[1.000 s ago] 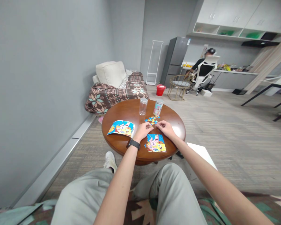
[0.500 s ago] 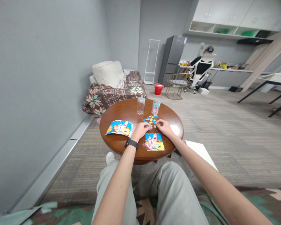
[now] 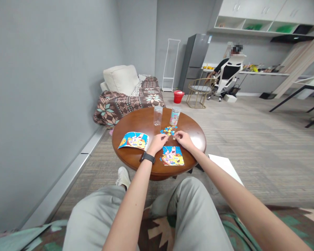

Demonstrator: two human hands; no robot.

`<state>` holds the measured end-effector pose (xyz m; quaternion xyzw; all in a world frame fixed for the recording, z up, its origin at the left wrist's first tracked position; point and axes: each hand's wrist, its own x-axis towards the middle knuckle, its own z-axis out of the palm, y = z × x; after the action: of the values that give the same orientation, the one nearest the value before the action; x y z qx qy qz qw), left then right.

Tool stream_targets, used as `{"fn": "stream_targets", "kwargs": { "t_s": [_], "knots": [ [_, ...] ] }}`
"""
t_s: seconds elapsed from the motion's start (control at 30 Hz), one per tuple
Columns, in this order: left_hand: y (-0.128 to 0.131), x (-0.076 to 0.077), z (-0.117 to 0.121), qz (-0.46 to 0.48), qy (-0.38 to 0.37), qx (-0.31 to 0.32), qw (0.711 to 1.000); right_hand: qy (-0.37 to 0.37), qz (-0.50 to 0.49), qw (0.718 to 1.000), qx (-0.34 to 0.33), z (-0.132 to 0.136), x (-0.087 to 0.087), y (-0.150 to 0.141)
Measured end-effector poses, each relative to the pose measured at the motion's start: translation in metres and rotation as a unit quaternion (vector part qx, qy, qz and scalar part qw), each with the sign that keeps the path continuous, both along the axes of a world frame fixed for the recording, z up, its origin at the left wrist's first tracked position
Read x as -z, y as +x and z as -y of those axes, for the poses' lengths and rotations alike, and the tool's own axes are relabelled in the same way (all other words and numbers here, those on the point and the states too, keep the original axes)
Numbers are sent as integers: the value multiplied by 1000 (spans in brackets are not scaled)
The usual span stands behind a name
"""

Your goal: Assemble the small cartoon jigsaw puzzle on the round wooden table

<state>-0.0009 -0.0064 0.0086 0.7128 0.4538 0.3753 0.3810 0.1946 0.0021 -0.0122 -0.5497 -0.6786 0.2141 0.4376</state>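
Observation:
On a round wooden table point(image 3: 136, 120), my left hand point(image 3: 159, 142), with a black band at the wrist, pinches a small puzzle piece that its fingers mostly hide. Opposite it, my right hand point(image 3: 184, 140) has thumb and fingers closed on another puzzle piece point(image 3: 174, 138). Just beyond both hands lies a loose heap of blue and yellow puzzle pieces point(image 3: 169, 130). Nearer to me sits a partly joined cartoon puzzle point(image 3: 173, 156), its left edge uneven. A curved picture sheet point(image 3: 134, 140) with the same cartoon rests left of my left hand.
A clear jar point(image 3: 157, 116) and a printed jar point(image 3: 175, 116) with silvery lids stand behind the heap. Past the table are a blanket-covered sofa point(image 3: 128, 106), a red bin point(image 3: 178, 97), and a wire chair point(image 3: 201, 89). A person point(image 3: 221, 66) sits farther back.
The camera view shifts slightly. Both hands stay close together by the heap with small finger movements. The person at the back lowers an arm that was reaching to the counter.

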Motion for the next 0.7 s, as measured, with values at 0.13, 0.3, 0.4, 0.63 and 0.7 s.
{"fn": "stream_targets", "kwargs": {
  "t_s": [0.13, 0.3, 0.4, 0.63, 0.7],
  "knots": [
    [-1, 1, -1, 0, 14, 2, 1000, 12, 6, 1000, -5, 1, -1, 0],
    [0, 3, -3, -10, 2, -7, 1000, 1, -13, 1000, -1, -1, 0, -1],
    [1, 2, -2, -15, -2, -9, 1000, -8, -26, 1000, -3, -3, 1, -1],
    [0, -7, 6, -40, 27, -1, 999, 29, 24, 999, -9, 1, -2, 0],
    [0, -8, 7, -43, 27, -2, 999, 31, 35, 999, -16, 2, -4, 1]
  ]
}}
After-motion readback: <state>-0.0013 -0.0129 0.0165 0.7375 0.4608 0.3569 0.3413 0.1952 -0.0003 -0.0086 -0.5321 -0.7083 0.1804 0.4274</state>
